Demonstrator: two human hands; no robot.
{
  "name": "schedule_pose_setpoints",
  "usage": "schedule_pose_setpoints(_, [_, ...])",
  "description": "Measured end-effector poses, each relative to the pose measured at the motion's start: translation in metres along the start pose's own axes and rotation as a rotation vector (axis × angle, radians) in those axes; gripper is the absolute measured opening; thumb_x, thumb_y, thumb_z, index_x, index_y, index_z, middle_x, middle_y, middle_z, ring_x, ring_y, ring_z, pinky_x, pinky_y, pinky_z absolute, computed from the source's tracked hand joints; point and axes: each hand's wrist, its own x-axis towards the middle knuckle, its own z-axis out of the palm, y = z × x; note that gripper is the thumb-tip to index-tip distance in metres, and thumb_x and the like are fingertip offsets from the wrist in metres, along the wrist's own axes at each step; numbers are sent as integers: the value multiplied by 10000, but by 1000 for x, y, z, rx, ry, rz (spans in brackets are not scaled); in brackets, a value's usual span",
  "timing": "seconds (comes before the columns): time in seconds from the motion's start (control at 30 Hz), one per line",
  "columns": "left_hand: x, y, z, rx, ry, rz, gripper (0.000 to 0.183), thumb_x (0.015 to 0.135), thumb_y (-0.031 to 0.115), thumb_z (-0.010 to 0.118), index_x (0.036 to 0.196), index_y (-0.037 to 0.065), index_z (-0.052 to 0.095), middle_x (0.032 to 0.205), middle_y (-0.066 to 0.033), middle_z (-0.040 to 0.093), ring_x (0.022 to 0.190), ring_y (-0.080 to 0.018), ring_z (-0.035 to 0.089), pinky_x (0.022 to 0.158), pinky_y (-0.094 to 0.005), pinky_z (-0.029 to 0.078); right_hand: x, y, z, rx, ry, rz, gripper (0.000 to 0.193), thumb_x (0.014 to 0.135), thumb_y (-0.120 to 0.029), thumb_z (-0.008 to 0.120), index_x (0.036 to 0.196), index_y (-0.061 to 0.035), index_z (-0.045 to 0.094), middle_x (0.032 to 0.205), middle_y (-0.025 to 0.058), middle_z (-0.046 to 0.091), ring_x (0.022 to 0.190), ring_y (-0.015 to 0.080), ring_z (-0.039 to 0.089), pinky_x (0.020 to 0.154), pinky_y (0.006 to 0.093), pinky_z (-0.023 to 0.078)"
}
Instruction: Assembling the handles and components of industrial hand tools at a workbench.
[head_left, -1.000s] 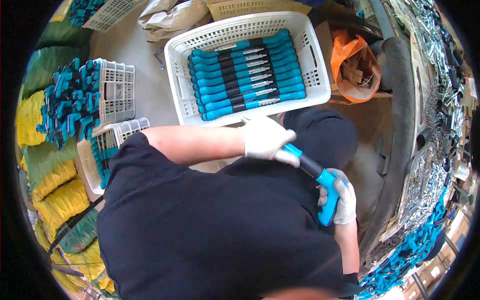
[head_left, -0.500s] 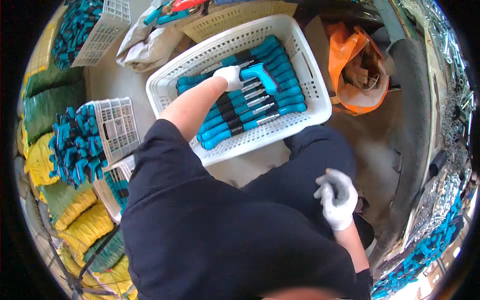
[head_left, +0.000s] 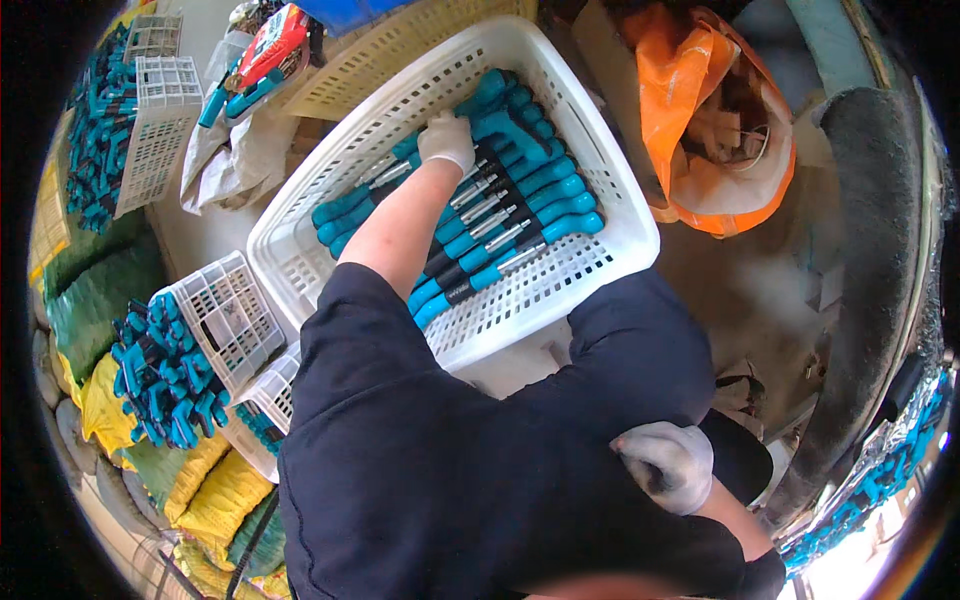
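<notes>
In a large white plastic basket (head_left: 440, 75) lie several teal-handled tools (head_left: 570, 190) with black middles and bright metal shafts, packed side by side in a slanting row. My left hand (head_left: 446, 138), in a white glove, reaches over this row with its fingers closed. It is on a teal pistol-shaped handle (head_left: 512, 130) lying across the far part of the row; the fingertips are partly hidden. Beside my right thigh, my gloved right hand (head_left: 668, 468) is curled inward, and I see nothing in it.
Smaller white baskets (head_left: 225, 315) of teal tools stand at the left, near yellow and green sacks (head_left: 105, 405). An orange bag (head_left: 690, 110) holding scraps stands right of the large basket. A red tool (head_left: 275, 42) rests beyond it. A thick dark grey edge (head_left: 870, 230) runs along the right.
My left hand has lowered the teal handle from above the row to its far part. My right hand has dropped nearer my body, its fingers curled more. The view has shifted.
</notes>
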Motion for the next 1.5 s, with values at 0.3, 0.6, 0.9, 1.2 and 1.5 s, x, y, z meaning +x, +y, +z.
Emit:
schedule_pose_setpoints(0.3, [22, -6, 25, -153, 14, -112, 241, 880, 93, 508, 1085, 63, 630, 1160, -136, 568, 1091, -315, 587, 856, -405, 528, 0, -2, 9, -27, -3, -55, 437, 619, 49, 710, 1026, -86, 626, 870, 84, 660, 706, 248, 666, 519, 328, 507])
schedule_pose_setpoints(0.6, [-2, 2, 18, -99, 227, -18, 216, 867, 113, 523, 1053, 88, 631, 1146, -137, 567, 1013, -295, 606, 803, -405, 546, 1, -3, 11, -85, 45, -43, 366, 617, 58, 718, 948, -85, 655, 846, 66, 668, 708, 225, 669, 529, 308, 503])
schedule_pose_setpoints(0.9, [-4, 30, 6, -337, 21, -132, 442, 879, 284, 562, 1261, 77, 478, 1169, -161, 566, 1028, -334, 626, 799, -427, 540, -2, 0, 13, -94, 76, -44, 355, 617, 58, 722, 928, -97, 650, 854, 62, 670, 723, 220, 675, 529, 300, 503])
schedule_pose_setpoints(1.2, [11, 43, -4, -664, 141, -136, 688, 775, 532, 648, 1232, 37, 511, 1153, -224, 601, 1046, -374, 600, 873, -440, 489, -1, -2, 9, -106, 46, -57, 411, 623, 47, 718, 1003, -87, 636, 878, 79, 669, 735, 241, 675, 530, 317, 506])
schedule_pose_setpoints(1.5, [10, 18, 18, -650, 223, 21, 551, 853, 478, 536, 1008, -39, 646, 1080, -293, 602, 1037, -426, 571, 916, -460, 430, -2, -1, 19, -17, 211, -107, 235, 838, -94, 632, 1067, -117, 590, 892, 99, 639, 700, 292, 647, 603, 384, 534])
